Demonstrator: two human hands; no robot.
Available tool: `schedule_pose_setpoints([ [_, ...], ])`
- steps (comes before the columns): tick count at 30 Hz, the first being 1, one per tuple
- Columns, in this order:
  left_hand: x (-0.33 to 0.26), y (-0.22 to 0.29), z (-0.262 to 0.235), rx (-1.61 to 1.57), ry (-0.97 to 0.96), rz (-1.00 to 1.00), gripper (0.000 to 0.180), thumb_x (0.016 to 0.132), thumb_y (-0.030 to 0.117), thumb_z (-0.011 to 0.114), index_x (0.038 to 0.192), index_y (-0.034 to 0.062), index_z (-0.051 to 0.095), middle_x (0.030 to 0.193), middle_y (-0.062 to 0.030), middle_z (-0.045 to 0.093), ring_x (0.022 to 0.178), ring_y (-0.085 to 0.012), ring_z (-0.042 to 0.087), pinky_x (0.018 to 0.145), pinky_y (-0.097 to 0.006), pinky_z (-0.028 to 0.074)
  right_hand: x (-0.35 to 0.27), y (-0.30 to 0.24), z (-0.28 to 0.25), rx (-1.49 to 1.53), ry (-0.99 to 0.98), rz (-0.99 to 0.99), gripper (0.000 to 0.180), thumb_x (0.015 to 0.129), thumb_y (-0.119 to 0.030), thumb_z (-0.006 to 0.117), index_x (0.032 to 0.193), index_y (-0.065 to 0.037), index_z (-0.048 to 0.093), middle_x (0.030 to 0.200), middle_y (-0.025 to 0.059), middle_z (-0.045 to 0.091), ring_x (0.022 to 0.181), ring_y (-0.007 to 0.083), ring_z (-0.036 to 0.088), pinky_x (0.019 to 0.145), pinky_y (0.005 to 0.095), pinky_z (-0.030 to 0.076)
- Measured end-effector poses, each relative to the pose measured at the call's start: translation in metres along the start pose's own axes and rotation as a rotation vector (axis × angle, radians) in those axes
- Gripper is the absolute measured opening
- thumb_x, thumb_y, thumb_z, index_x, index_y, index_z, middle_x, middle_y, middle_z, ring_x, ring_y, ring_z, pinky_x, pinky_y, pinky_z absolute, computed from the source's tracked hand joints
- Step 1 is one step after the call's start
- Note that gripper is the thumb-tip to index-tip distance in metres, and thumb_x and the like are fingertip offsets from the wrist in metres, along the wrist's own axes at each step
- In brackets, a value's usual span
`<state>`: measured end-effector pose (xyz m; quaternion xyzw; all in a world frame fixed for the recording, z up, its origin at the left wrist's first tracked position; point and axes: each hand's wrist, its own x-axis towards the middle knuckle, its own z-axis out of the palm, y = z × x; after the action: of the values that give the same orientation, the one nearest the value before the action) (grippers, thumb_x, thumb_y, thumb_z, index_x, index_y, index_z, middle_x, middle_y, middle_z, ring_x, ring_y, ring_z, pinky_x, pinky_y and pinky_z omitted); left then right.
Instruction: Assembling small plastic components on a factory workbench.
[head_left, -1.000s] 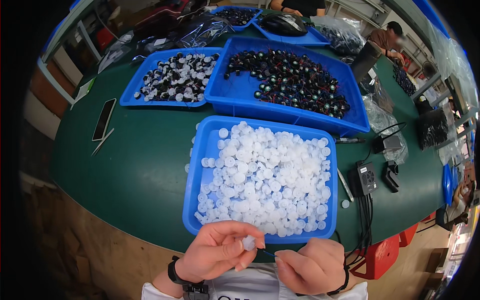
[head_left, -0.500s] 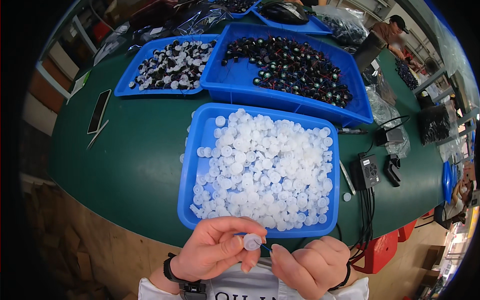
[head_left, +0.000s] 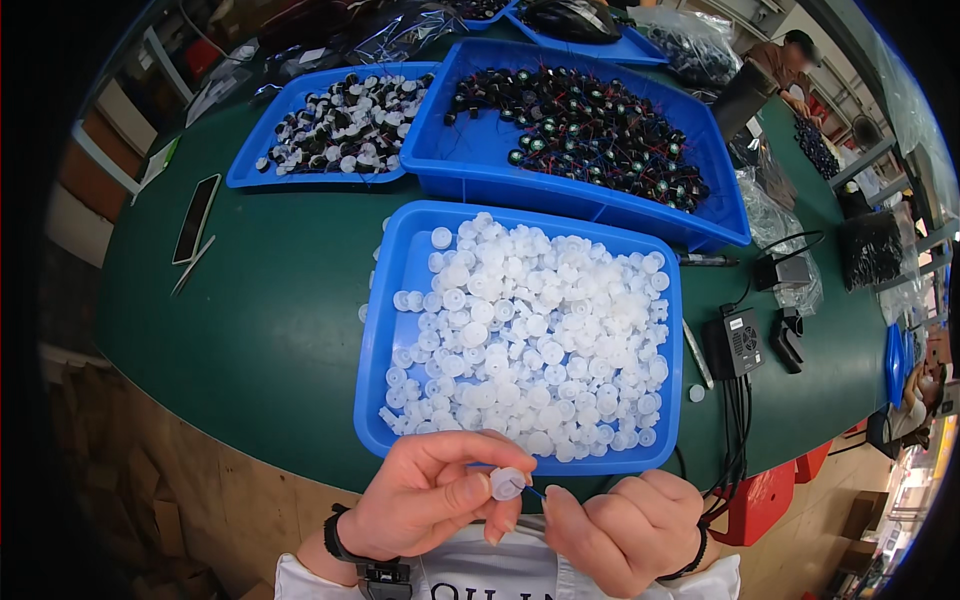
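Note:
Between the thumb and fingers of my left hand [head_left: 437, 493] is a small translucent white plastic cap [head_left: 507, 484], held just off the near edge of the tray. A thin dark blue wire [head_left: 534, 492] runs from the cap to my right hand [head_left: 630, 525], whose thumb and forefinger pinch its end. The other right fingers are curled in. Whether anything sits behind the cap is hidden by my left fingers. Right beyond my hands lies a blue tray [head_left: 375, 400] heaped with similar white caps [head_left: 540, 330].
A deep blue bin [head_left: 500, 180] of black wired parts stands behind the tray. Left of it is a shallow blue tray [head_left: 245, 178] of black-and-white pieces. A phone [head_left: 197, 218] and tweezers [head_left: 194, 264] lie left; a black device [head_left: 735, 342] with cables stands right. Another person [head_left: 785, 65] sits far right.
Both hands stay almost in place with the cap and wire. The cap has tilted slightly in my left fingers; the whole view has shifted a little.

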<state>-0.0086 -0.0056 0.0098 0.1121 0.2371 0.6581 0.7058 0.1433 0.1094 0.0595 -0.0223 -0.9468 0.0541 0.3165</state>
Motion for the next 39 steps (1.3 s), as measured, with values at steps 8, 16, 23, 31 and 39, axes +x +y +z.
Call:
schedule_pose_setpoints([
  [8,0.0004,0.0017,0.0014,0.03,0.059,-0.023,0.029,0.087,0.008,0.051,0.11,-0.0091,0.046,0.077,-0.013,0.056,0.07,-0.018,0.055,0.062,-0.027,0.044,0.0035,0.0016,-0.0014,0.018,-0.015,-0.002,0.013,0.07,-0.004,0.056,0.082,0.001,0.059,0.056,0.0001,0.038,0.045,0.0115,0.039,0.04,0.0236,0.028],
  [16,0.0002,0.001,0.0025,0.06,0.087,-0.024,0.026,0.086,0.005,0.051,0.108,-0.0085,0.047,0.073,-0.0117,0.056,0.066,-0.0166,0.053,0.064,-0.028,0.042,0.0038,0.0019,-0.0031,-0.019,-0.018,-0.036,0.012,0.068,-0.005,0.058,0.079,-0.001,0.06,0.056,-0.0011,0.038,0.045,0.0103,0.039,0.04,0.0232,0.025],
  [23,-0.0008,0.0025,0.0003,0.028,0.089,-0.055,0.024,0.086,0.005,0.051,0.106,-0.0079,0.048,0.071,-0.012,0.056,0.063,-0.0151,0.052,0.059,-0.027,0.041,0.0041,0.0021,-0.0022,0.015,-0.036,-0.01,0.016,0.063,-0.006,0.058,0.079,-0.001,0.06,0.057,-0.0013,0.039,0.046,0.0096,0.039,0.042,0.023,0.025],
  [31,0.0006,0.002,0.0025,0.074,0.116,-0.056,0.024,0.086,0.005,0.051,0.106,-0.0081,0.049,0.071,-0.0122,0.056,0.062,-0.0147,0.051,0.058,-0.026,0.041,0.0044,0.0027,-0.0043,0.009,-0.05,-0.031,0.022,0.058,-0.008,0.057,0.078,-0.001,0.06,0.058,-0.001,0.04,0.046,0.0093,0.039,0.042,0.0232,0.025],
  [39,0.0009,0.0022,0.0048,0.112,0.137,-0.054,0.023,0.084,0.001,0.052,0.104,-0.0087,0.05,0.071,-0.0115,0.056,0.063,-0.0149,0.051,0.058,-0.026,0.042,0.004,0.0019,-0.0026,-0.012,-0.02,-0.015,0.028,0.052,-0.01,0.054,0.077,0.0,0.061,0.057,-0.001,0.039,0.045,0.0089,0.038,0.041,0.0232,0.024],
])
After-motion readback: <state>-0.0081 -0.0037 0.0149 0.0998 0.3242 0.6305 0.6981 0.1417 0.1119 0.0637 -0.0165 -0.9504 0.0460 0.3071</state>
